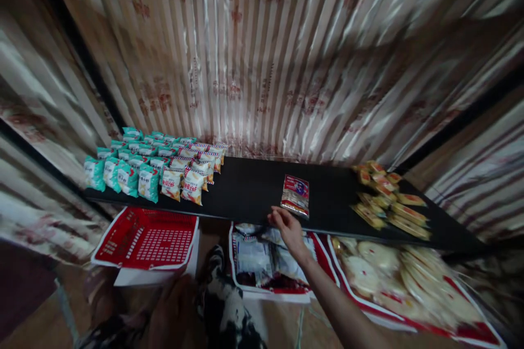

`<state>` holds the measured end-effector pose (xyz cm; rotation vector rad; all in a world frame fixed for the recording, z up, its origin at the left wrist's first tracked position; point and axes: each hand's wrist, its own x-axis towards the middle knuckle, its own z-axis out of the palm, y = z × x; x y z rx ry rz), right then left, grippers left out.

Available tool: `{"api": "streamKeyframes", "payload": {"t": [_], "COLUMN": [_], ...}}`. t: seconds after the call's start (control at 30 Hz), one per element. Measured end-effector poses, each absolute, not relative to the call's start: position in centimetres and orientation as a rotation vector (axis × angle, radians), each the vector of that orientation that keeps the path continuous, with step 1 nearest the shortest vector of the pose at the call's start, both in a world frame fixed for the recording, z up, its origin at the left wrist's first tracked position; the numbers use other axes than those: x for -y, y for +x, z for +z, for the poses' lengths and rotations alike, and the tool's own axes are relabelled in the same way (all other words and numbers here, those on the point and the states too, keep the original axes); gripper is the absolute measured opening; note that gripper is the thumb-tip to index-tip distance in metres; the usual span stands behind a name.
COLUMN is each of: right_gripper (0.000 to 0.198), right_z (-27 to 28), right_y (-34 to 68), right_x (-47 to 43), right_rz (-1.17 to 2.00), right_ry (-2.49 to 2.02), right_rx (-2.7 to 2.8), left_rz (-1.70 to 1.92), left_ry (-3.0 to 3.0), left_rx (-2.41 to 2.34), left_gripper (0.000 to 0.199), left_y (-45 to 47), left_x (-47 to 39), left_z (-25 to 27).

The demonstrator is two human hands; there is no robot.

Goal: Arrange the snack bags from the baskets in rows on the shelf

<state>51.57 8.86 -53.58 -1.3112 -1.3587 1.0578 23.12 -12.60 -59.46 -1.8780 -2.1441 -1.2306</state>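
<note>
on the black shelf point(254, 188), left of the red-and-clear snack packet point(295, 194), stand rows of teal packets point(123, 172) and cream-and-red packets point(192, 174); their writing is too blurred to read. below the shelf, left of the packet, the left hand point(174, 313) rests low, its fingers too dark to tell. the packet lies just up and right of the right hand point(286, 227), long axis running front to back; this hand is nearer, fingers narrowly spread, holding nothing. right of the packet lie yellow packets point(388, 199).
</note>
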Motion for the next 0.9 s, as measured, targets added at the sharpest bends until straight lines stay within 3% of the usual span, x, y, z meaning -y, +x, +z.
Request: {"api": "streamKeyframes", "payload": {"t": [0.13,0.27,0.4,0.63,0.9], "right_gripper": [0.037,0.063,0.072,0.039,0.02], "right_z": [-55.8,-57.1,-58.1,-58.1,-51.7], "right_y": [56.3,56.3,53.6,53.3,54.7], "right_x": [-3.6,-0.4,0.3,-0.1,1.4], "right_rz": [0.737,0.706,0.834,0.981,1.194], "right_ry": [-1.606,-1.635,-1.781,-1.819,-1.565], "right_rx": [2.056,2.393,2.209,1.868,1.463], "left_rz": [-1.222,-1.2,-1.166,-1.207,-1.371], "left_ry": [-1.934,-1.949,-1.975,-1.944,-1.907], "left_rx": [2.205,2.164,2.193,2.119,2.227], "left_gripper": [0.026,0.027,0.027,0.029,0.033], "left_y": [26.0,28.5,31.0,34.3,37.8], "left_x": [16.4,20.0,22.7,25.1,24.2], "left_z": [-58.6,-58.2,-57.5,-56.9,-52.2]}}
